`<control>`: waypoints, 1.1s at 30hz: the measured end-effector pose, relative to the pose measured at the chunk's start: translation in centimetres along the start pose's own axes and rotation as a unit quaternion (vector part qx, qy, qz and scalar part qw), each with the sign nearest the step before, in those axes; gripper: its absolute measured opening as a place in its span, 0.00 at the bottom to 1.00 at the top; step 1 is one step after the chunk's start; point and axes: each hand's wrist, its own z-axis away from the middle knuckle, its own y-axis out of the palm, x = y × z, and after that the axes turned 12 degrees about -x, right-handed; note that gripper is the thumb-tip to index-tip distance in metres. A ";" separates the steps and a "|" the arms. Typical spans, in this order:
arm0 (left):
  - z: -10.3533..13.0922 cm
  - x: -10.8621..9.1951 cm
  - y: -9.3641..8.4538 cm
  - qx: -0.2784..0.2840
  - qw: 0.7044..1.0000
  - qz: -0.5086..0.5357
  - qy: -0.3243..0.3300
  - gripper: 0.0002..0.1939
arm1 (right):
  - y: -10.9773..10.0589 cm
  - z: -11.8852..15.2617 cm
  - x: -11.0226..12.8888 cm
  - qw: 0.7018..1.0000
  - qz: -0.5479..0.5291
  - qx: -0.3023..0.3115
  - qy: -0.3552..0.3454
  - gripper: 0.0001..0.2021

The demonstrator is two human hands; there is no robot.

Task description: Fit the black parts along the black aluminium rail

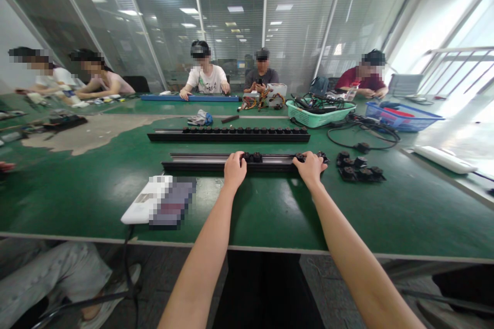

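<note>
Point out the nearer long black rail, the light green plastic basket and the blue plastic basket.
Nearer long black rail point(266, 167), head view: middle of its front wall.
Light green plastic basket point(314, 120), head view: its near wall.
Blue plastic basket point(403, 123), head view: its near wall.

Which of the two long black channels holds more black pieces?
The farther channel: a row of black pieces fills most of it. The nearer channel, where the left hand and right hand are, shows only a few.
</note>
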 end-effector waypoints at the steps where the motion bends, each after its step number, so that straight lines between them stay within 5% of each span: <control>1: 0.0 0.0 0.0 0.001 1.000 -0.001 0.000 0.14 | 0.0 0.0 0.0 1.000 0.001 0.001 0.001 0.22; 33: 0.0 0.1 0.1 -0.004 1.000 -0.002 0.001 0.14 | 0.1 -0.4 -0.5 1.000 0.004 -0.001 0.014 0.22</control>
